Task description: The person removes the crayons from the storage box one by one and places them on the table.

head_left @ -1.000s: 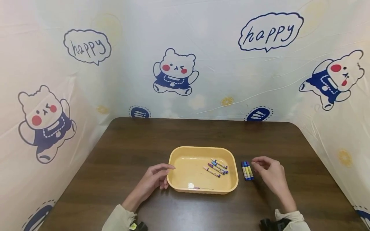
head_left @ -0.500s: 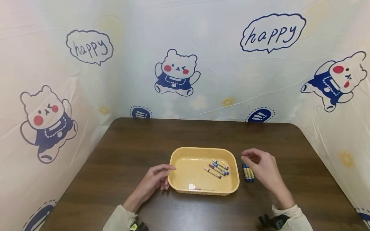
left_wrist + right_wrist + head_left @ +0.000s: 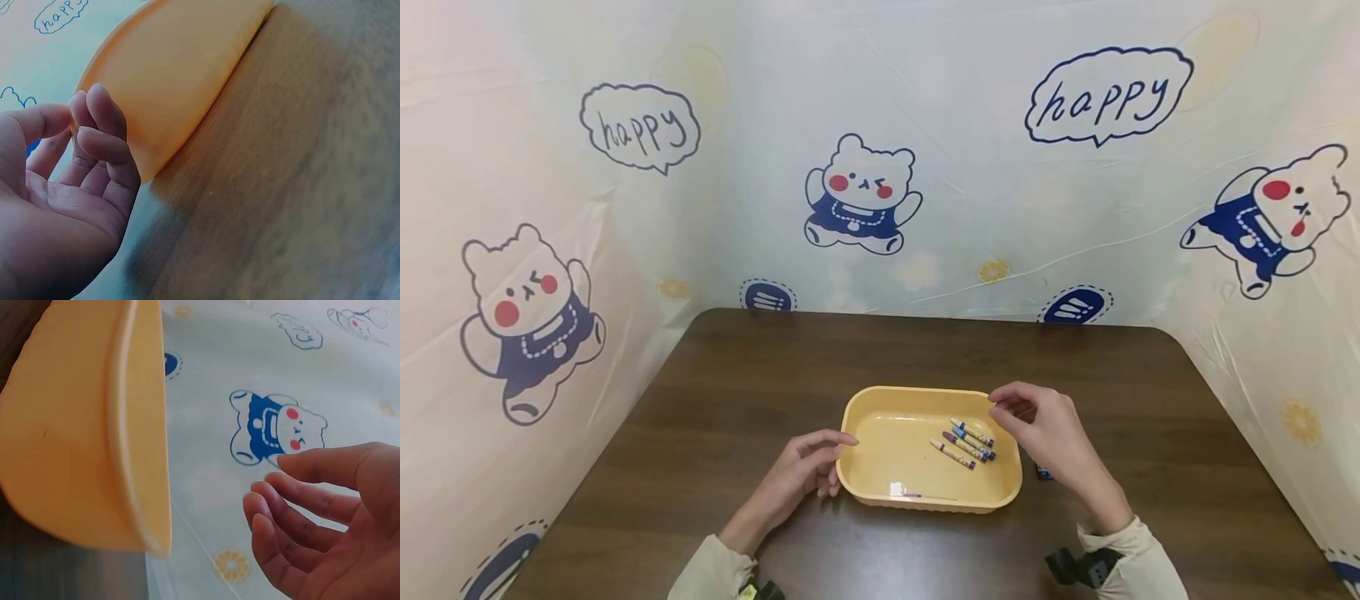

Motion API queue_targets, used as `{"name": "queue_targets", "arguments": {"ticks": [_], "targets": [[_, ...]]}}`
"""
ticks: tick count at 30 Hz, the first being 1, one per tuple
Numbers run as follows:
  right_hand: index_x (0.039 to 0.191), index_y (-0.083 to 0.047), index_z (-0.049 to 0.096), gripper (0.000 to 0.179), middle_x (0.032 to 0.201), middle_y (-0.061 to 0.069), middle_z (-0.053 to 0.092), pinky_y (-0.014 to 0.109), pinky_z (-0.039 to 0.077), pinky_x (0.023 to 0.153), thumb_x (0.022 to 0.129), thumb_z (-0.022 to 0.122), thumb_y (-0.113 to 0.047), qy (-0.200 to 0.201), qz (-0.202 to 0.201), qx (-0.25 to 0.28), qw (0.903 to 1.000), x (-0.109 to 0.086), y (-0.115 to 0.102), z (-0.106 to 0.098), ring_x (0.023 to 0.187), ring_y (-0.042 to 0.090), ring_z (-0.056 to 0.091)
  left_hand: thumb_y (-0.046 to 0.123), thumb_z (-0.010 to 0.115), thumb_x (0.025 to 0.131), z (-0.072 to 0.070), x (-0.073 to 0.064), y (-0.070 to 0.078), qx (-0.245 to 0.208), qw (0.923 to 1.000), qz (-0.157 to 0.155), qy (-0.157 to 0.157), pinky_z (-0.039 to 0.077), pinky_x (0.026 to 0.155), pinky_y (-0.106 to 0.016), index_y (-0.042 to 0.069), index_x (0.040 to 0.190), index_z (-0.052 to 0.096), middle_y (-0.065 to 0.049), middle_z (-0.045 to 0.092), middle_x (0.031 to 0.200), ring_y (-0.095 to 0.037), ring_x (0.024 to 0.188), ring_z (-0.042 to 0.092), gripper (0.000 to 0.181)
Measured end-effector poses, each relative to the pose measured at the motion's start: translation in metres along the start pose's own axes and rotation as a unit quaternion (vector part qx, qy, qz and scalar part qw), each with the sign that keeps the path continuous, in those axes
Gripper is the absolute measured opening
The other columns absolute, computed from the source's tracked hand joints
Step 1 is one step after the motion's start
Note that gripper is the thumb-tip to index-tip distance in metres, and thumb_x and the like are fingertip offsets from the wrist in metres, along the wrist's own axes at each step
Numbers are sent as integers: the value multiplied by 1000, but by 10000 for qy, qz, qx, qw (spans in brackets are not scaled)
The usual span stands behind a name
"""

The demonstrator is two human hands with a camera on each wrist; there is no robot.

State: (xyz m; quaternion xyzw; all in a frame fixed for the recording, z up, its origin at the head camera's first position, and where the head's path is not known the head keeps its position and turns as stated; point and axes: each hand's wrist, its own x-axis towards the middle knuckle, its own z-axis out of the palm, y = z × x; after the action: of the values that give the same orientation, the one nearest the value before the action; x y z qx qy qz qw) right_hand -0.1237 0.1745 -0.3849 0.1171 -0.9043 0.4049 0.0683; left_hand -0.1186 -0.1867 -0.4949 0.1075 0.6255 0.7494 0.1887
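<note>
While the right hand point(image 3: 1047, 425) hangs over the far right corner of the yellow tray point(image 3: 880, 462), its fingers loosely bent, a gap before the thumb and nothing in its grasp, the left hand point(image 3: 797, 475) grips the tray's left rim, forefinger over the edge and other fingers bent outside. Nearer than the tray are pale sleeves point(image 3: 709, 571) and dark wrist devices point(image 3: 1096, 569). Inside the tray, toward its right end, four wrapped crayons point(image 3: 964, 448) lie close together, their pale, purple and blue tips aimed at its far left. Just outside the tray's right end, dark blue ends point(image 3: 1044, 472) of something show below the right hand, which hides the rest. Under the tray spreads the brown table point(image 3: 760, 367); beyond it hangs a pale backdrop point(image 3: 760, 100) printed with bears point(image 3: 853, 215) and "happy" speech bubbles point(image 3: 642, 127).
</note>
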Motion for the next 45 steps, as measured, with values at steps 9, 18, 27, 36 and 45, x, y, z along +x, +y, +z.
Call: {"name": "queue_targets", "arguments": {"ticks": [9, 18, 27, 36, 45], "targets": [[97, -7, 73, 10, 82, -4, 69, 28, 55, 69, 87, 74, -5, -1074, -699, 342, 9912, 4, -6, 32, 76, 10, 64, 16, 56, 102, 1, 0, -1, -33, 10000, -53, 17, 43, 50, -23, -11, 128, 54, -3, 59, 68, -17, 58, 60, 38], [95, -5, 75, 8, 84, -5, 70, 23, 51, 72, 91, 71, -11, -3017, -1026, 458, 9468, 2, 9, 67, 76, 2, 61, 16, 56, 102, 2, -1, 0, -5, 10000, -77, 29, 43, 50, -23, -10, 128, 56, -3, 59, 68, -17, 58, 60, 36], [89, -9, 77, 9, 80, -9, 70, 19, 51, 68, 93, 69, -7, -3762, -1058, 393, 9196, 2, 15, 75, 71, -3, 60, 17, 57, 101, 1, -2, 0, -10, 10000, -37, 17, 43, 50, -23, -10, 127, 56, -3, 58, 69, -17, 58, 60, 37], [90, -7, 75, 15, 79, -8, 68, 20, 51, 69, 91, 64, 3, -4068, -1228, 447, 9041, 2, 21, 67, 72, -2, 59, 18, 57, 101, 3, -1, -1, 81, 9999, 11, 117, 43, 50, -23, -5, 125, 61, -3, 58, 67, -17, 57, 59, 33], [92, -4, 73, 7, 79, -4, 66, 22, 51, 68, 89, 69, 0, -3824, -849, 865, 9160, 5, 21, 60, 72, 3, 58, 17, 56, 102, 3, -1, 0, 73, 9998, -55, 176, 44, 50, -23, -9, 128, 57, -3, 58, 69, -16, 57, 59, 37]]}}
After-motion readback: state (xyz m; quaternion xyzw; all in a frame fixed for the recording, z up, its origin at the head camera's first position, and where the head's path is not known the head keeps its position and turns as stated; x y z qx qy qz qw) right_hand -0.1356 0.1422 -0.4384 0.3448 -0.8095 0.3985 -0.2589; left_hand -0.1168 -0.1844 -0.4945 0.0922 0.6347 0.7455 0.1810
